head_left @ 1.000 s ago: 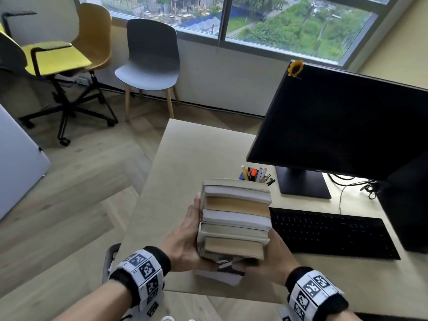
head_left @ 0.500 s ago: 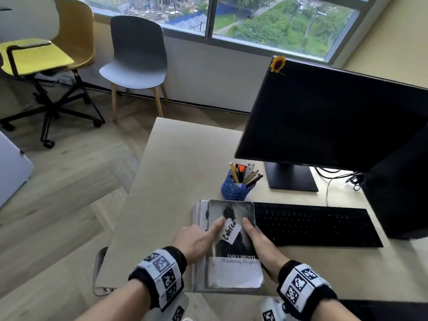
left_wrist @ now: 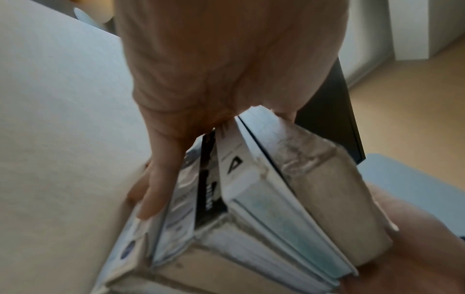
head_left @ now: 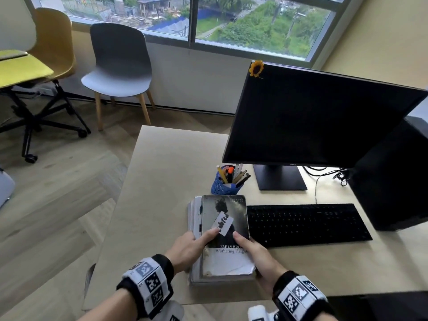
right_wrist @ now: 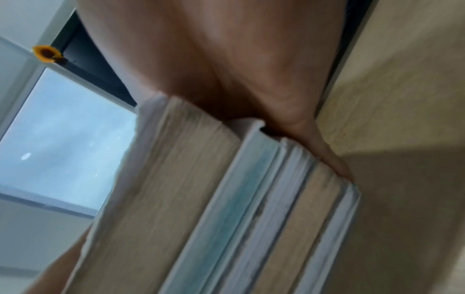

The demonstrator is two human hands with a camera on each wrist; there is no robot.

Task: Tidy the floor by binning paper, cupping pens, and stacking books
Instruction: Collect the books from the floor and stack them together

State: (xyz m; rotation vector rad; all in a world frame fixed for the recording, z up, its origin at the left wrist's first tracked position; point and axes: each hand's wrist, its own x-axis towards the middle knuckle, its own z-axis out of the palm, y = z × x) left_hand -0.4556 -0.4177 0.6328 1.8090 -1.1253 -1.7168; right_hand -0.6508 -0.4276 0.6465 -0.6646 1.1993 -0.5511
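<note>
Office, desk [head_left: 162, 181], monitor [head_left: 312, 117], keyboard [head_left: 305, 223], swivel chair [head_left: 27, 75]

A stack of books [head_left: 222, 237] lies flat at the near edge of the desk, just left of the keyboard. The top book has a dark, worn cover with a white label. Just beyond it stands a blue cup [head_left: 225, 185] holding pens [head_left: 234, 173] upright.

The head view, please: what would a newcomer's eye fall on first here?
Most likely the stack of books at the near edge of the desk, its top cover reading Wuthering Heights, with the left hand and right hand holding it from either side. Just behind stands a blue pen cup full of pens, and to the right a large dark monitor with a small sunflower on its corner.
</note>
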